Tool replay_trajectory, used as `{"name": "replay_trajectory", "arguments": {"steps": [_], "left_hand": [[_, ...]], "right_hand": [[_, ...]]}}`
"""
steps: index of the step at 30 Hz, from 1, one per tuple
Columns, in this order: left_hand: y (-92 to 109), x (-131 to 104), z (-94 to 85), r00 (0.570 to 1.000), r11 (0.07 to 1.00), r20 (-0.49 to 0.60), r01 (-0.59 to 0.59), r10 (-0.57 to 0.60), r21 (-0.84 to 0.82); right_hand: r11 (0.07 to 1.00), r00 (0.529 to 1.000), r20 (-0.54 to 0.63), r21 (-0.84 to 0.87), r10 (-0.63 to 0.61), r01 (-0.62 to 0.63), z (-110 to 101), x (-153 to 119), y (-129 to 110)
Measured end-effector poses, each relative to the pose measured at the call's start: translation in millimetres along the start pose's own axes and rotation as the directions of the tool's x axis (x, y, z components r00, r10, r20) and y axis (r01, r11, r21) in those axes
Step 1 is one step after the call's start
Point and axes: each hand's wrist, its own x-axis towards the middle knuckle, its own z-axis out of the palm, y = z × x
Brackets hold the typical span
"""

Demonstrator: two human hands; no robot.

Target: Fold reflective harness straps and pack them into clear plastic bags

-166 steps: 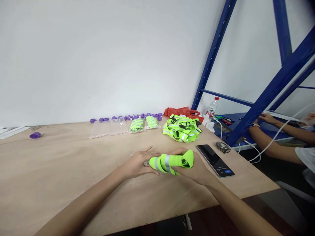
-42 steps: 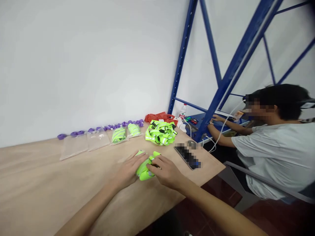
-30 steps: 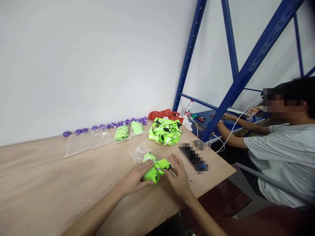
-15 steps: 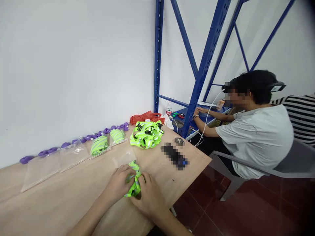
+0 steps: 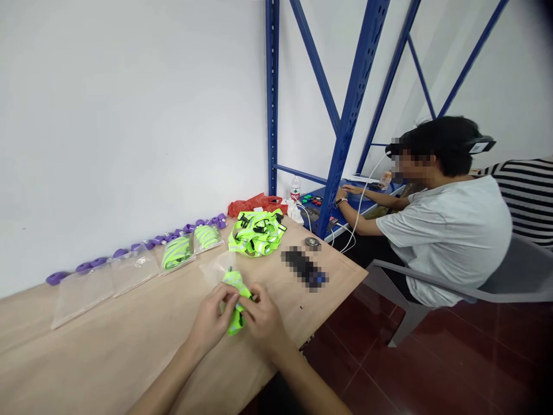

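A bundle of neon-yellow reflective strap (image 5: 234, 280) with silvery stripes lies between my hands near the front of the wooden table. My left hand (image 5: 215, 316) pinches its left side, thumb and forefinger together. From the right, my right hand (image 5: 264, 316) grips the bundle's other side, fingertips close to the left ones. Just behind the bundle lies a clear plastic bag (image 5: 215, 268), partly covered by it. Farther back is a loose heap of the same reflective straps (image 5: 256, 232) with black buckles.
Along the wall stand purple round pieces (image 5: 121, 252). Before them lie flat clear bags (image 5: 84, 288) and bagged straps (image 5: 177, 252). A tape measure (image 5: 311, 242), a blurred dark object (image 5: 303, 268) and a red plastic bag (image 5: 257, 203) are on the table (image 5: 108, 357). A co-worker (image 5: 449, 230) sits right, beyond a blue rack post (image 5: 345, 138).
My fingers have shifted on the bundle, which now shows more of its upper part. My hands have come closer at the fingertips. The view has moved slightly.
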Motion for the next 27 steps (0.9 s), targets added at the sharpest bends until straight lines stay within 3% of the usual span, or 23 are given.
{"name": "replay_trajectory", "arguments": {"steps": [3, 6, 9, 16, 21, 24, 27], "left_hand": [[6, 6, -1.5, 0.985, 0.976, -0.091, 0.126, -0.144, -0.178], [14, 20, -5.8, 0.971, 0.94, -0.145, 0.138, -0.19, -0.312], [20, 34, -9.5, 0.978, 0.934, -0.146, 0.093, -0.151, -0.346], [36, 45, 5.2, 0.997, 0.942, -0.075, -0.024, -0.001, -0.336], [38, 43, 13.0, 0.953, 0.956, -0.076, -0.295, 0.294, 0.01], [34, 46, 9.6, 0.952, 0.96, -0.126, -0.278, 0.279, 0.028], [33, 51, 1.9, 0.966, 0.978, -0.185, -0.195, 0.179, -0.07]], "right_hand": [[0.986, 0.991, -0.072, 0.133, 0.111, -0.101, -7, 7, -1], [0.985, 0.997, -0.025, 0.151, -0.08, 0.082, -22, 12, -2], [0.964, 0.967, 0.032, 0.088, -0.254, 0.25, -40, 18, 3], [0.967, 0.993, 0.045, 0.238, -0.107, 0.093, -56, 37, 20], [0.988, 0.998, -0.056, 0.156, 0.007, 0.002, -49, 45, 18], [0.977, 0.997, -0.033, 0.204, 0.072, -0.064, -46, 44, 13], [0.871, 0.987, 0.076, 0.465, 0.141, -0.16, -46, 41, 10]]}}
